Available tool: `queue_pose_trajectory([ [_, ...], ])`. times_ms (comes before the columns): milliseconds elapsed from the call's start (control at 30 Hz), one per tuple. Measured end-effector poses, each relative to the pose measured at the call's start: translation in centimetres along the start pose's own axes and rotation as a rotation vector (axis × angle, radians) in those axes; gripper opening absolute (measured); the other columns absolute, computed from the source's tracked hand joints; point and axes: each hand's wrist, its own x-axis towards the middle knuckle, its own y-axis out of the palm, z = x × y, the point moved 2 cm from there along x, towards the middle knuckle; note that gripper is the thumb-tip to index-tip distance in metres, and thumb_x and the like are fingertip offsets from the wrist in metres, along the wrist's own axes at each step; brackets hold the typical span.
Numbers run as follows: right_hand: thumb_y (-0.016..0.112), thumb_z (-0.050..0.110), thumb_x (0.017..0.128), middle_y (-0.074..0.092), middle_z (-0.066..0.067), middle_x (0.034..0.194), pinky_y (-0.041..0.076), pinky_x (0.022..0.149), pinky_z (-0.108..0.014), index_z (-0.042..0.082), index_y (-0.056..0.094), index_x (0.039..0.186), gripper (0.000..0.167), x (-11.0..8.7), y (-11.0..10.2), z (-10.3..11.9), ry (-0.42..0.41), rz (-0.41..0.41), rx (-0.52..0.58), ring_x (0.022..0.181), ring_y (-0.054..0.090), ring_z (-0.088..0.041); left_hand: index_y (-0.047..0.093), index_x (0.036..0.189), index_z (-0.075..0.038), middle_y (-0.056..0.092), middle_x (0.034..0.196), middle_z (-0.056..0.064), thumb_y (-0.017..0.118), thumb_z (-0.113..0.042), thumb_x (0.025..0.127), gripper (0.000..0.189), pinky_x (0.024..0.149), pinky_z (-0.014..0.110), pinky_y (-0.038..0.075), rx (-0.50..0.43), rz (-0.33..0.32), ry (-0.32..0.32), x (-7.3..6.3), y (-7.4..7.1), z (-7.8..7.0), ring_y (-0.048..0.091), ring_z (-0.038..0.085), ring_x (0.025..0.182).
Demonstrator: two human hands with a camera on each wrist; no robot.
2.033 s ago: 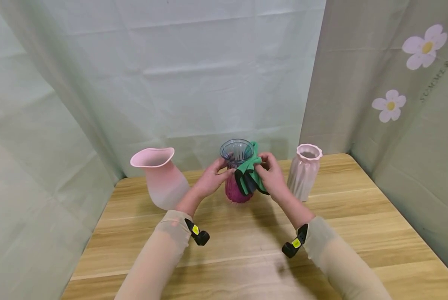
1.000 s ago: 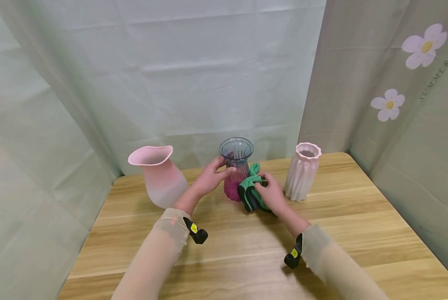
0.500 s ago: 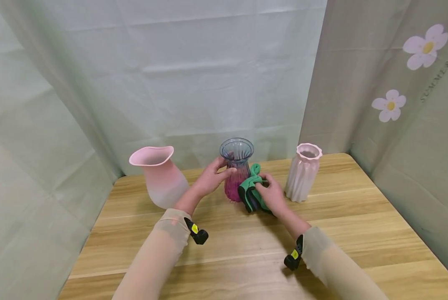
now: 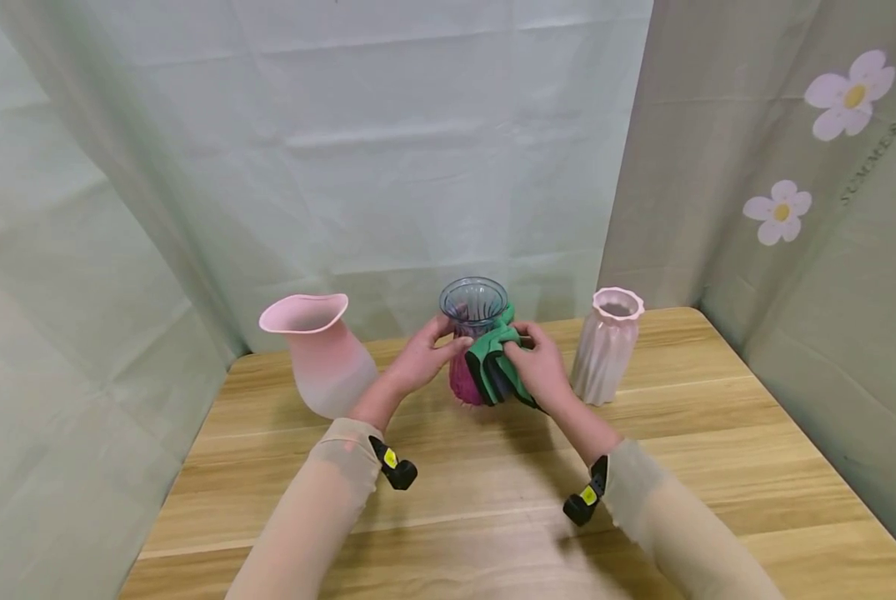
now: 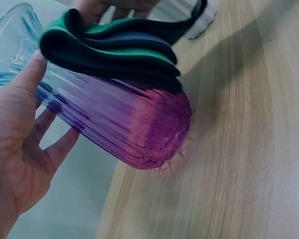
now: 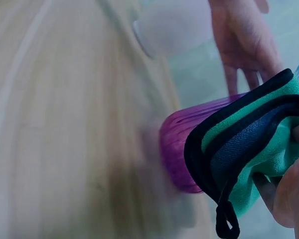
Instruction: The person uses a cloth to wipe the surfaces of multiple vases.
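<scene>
Risen since earlier: one cloth, pinched by the right hand; left hand curls round one vase of three.

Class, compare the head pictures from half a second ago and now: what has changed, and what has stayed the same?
The right hand, pinching the green cloth, has moved it up along the glass vase. Nothing was newly gripped or let go. The left hand still holds the glass vase; the pink-and-white vase and ribbed vase stayed put.

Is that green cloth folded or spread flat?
Folded: in the left wrist view, the green cloth doubles back on itself in stacked layers.
</scene>
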Motion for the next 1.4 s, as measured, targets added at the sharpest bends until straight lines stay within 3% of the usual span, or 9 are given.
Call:
queue_pose_trajectory([
  [267,0.064,0.007,0.092,0.066,-0.014,0.116,0.05,0.084,-0.03,0.003,0.066,0.12,0.029,0.2,-0.2,1.6,-0.005,-0.038,0.154,0.108,0.058,-0.025,0.05,0.149,-0.018,0.056,0.141,0.008,0.063,-0.022,0.104,0.047,0.113,0.051,0.04,0.005,-0.004,0.024,0.0,0.3,0.2,0.048,0.027,0.137],
  [533,0.064,0.009,0.095,0.065,-0.014,0.117,0.051,0.084,-0.028,0.004,0.065,0.122,0.028,0.4,-0.5,1.4,-0.043,-0.02,0.141,0.11,0.058,-0.026,0.049,0.151,-0.016,0.054,0.144,0.009,0.062,-0.022,0.105,0.048,0.113,0.051,0.04,0.007,-0.013,0.022,-0.1,0.1,0.0,0.048,0.028,0.137],
  [767,0.066,0.012,0.096,0.066,-0.012,0.119,0.052,0.087,-0.03,0.007,0.065,0.122,0.026,-0.2,-2.9,1.2,-0.051,-0.033,0.089,0.113,0.059,-0.025,0.042,0.157,-0.024,0.052,0.148,0.005,0.065,-0.032,0.103,0.059,0.113,0.056,0.038,0.012,0.003,0.007,0.0,0.2,0.0,0.046,0.026,0.139],
  [900,0.065,0.008,0.096,0.066,-0.014,0.117,0.052,0.085,-0.025,0.004,0.065,0.121,0.025,-0.5,-3.9,1.0,-0.082,-0.055,0.091,0.111,0.061,-0.026,0.04,0.158,-0.023,0.048,0.152,0.006,0.065,-0.034,0.102,0.062,0.115,0.056,0.036,0.025,-0.001,-0.007,0.0,0.1,0.0,0.045,0.028,0.141],
  [1100,0.065,0.009,0.097,0.065,-0.014,0.118,0.052,0.086,-0.025,0.003,0.064,0.122,0.025,-0.8,-4.3,0.5,-0.063,-0.038,0.072,0.112,0.06,-0.027,0.039,0.158,-0.02,0.047,0.154,0.007,0.065,-0.037,0.102,0.064,0.116,0.053,0.035,0.006,-0.008,-0.037,-0.1,0.2,-0.1,0.043,0.026,0.143],
  [1233,0.065,0.009,0.097,0.065,-0.014,0.118,0.052,0.086,-0.026,0.004,0.065,0.121,0.025,-0.9,-4.4,0.3,-0.055,-0.031,0.074,0.113,0.06,-0.028,0.036,0.158,-0.016,0.041,0.157,0.008,0.07,-0.039,0.098,0.072,0.116,0.049,0.037,-0.061,-0.07,-0.094,-0.6,0.7,-0.7,0.038,0.026,0.145],
  [1400,0.065,0.009,0.097,0.065,-0.016,0.118,0.052,0.086,-0.023,0.002,0.065,0.121,0.025,-0.9,-4.6,0.2,-0.056,-0.029,0.078,0.112,0.06,-0.028,0.035,0.153,-0.01,0.038,0.15,0.013,0.081,-0.044,0.088,0.087,0.111,0.049,0.042,-0.041,-0.237,-0.176,-0.9,1.8,-1.8,0.041,0.029,0.139],
])
